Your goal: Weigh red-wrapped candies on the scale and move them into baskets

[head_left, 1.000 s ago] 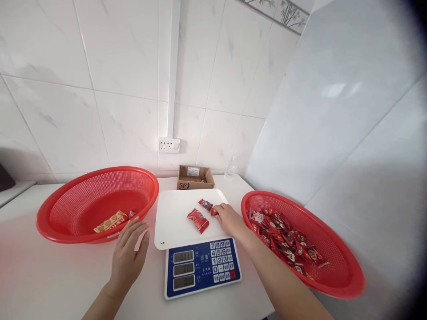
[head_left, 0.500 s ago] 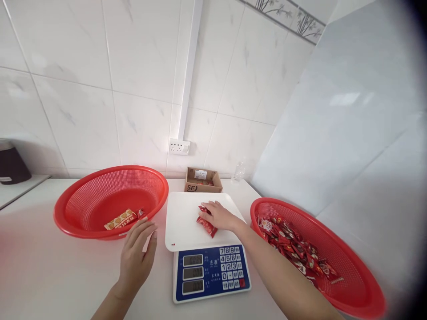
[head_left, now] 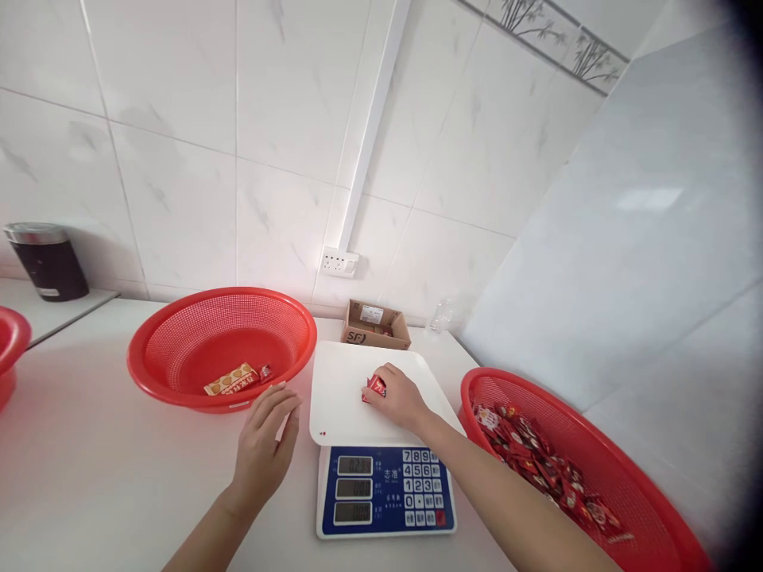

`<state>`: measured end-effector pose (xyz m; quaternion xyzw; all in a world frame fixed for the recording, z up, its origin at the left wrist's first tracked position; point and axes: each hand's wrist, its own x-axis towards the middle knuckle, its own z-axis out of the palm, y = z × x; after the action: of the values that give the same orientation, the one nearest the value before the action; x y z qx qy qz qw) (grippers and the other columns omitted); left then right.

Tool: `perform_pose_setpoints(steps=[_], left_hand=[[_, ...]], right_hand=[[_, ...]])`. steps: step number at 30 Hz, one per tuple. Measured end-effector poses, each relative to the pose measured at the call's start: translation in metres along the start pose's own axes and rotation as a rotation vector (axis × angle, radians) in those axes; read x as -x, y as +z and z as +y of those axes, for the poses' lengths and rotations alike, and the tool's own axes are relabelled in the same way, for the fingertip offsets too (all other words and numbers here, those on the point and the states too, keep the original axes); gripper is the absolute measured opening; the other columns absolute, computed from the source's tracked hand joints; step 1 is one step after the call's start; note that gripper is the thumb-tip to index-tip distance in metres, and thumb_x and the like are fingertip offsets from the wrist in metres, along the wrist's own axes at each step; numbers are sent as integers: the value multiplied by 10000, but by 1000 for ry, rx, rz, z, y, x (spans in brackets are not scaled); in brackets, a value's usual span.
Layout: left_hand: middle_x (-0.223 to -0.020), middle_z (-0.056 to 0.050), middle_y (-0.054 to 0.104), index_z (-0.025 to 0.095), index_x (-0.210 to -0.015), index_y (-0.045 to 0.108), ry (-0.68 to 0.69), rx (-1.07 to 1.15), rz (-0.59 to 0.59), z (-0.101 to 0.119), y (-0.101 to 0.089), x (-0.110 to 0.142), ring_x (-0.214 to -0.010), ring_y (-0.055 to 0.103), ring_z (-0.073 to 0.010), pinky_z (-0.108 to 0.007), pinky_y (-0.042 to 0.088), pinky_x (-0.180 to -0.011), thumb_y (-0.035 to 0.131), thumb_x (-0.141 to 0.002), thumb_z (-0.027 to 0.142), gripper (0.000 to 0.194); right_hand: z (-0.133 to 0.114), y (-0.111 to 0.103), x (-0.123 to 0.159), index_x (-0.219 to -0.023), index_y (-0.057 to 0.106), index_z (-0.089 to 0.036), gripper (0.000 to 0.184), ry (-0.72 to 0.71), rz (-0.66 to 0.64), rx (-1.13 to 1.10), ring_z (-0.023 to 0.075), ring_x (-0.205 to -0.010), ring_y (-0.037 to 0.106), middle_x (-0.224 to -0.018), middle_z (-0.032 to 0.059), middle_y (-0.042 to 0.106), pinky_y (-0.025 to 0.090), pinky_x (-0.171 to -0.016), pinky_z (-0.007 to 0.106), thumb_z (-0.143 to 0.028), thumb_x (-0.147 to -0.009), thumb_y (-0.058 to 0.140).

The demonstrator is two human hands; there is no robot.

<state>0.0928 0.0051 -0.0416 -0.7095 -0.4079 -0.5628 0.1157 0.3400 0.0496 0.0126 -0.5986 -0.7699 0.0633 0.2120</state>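
My right hand [head_left: 398,396] is closed around red candy packets [head_left: 374,387] on the white pan [head_left: 346,397] of a blue digital scale [head_left: 385,492]. My left hand [head_left: 265,445] lies flat on the white counter, fingers apart, just left of the scale and in front of the left red basket [head_left: 222,349]. That basket holds an orange snack packet [head_left: 231,379] and a small red candy [head_left: 265,372]. To the right, a second red basket [head_left: 644,508] is heaped with several red candy packets [head_left: 540,469].
An open cardboard box [head_left: 375,326] sits against the tiled wall behind the scale, with a clear bottle [head_left: 441,315] beside it and a wall socket [head_left: 340,261] above. A dark canister [head_left: 48,258] stands at far left. Another red basket's rim [head_left: 9,342] shows at the left edge.
My right hand has slid left over the scale pan and gathered the red packets into its grip. My left hand stays on the counter. The view has swung left.
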Motion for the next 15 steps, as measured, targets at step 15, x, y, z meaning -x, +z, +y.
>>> perform_pose_setpoints(steps=[15], left_hand=[[-887, -44, 701, 201, -962, 599, 23, 43, -51, 5, 1, 2, -934, 645, -180, -310, 538, -823, 494, -854, 107, 178]], right_hand=[[-134, -6, -134, -890, 597, -194, 388, -107, 30, -567, 158, -813, 627, -874, 37, 680, 475, -741, 288, -528, -890, 400]])
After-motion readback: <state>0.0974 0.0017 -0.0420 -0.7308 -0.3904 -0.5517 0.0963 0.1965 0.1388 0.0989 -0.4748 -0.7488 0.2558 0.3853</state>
